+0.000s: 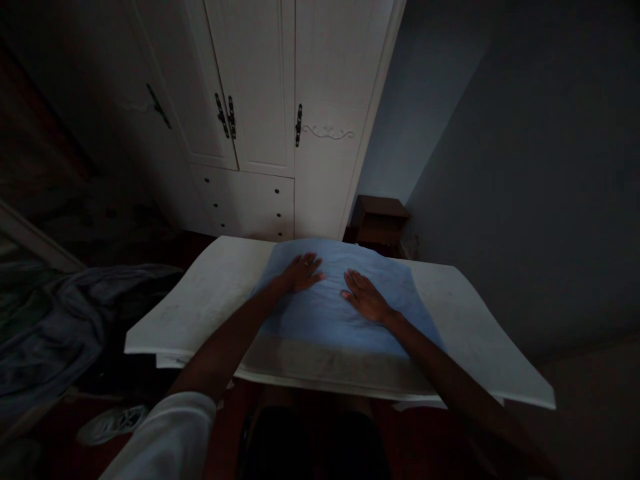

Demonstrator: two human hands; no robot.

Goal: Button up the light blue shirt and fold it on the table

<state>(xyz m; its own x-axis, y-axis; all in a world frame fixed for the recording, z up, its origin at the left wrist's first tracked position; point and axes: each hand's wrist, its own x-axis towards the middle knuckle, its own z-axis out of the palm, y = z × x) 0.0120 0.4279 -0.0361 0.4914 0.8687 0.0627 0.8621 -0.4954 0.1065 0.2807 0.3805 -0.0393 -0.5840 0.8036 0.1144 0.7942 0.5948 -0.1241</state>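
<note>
A light blue cloth (330, 327) lies spread over the middle of a white board-like table (195, 293), with some wrinkles in it. My left hand (301, 273) rests flat on the cloth's upper left part, fingers spread, a ring on one finger. Palm down on the same cloth, a little to the right and lower, is my right hand (366, 296), its fingers stretched out. Neither hand grips anything. The cloth's far edge reaches the table's back edge.
A white wardrobe (265, 80) with dark handles and drawers stands behind the table. To its right is a small brown cabinet (383, 217). Dark clothes (75, 313) are heaped at the left. A light shoe (113, 425) lies on the red floor at lower left.
</note>
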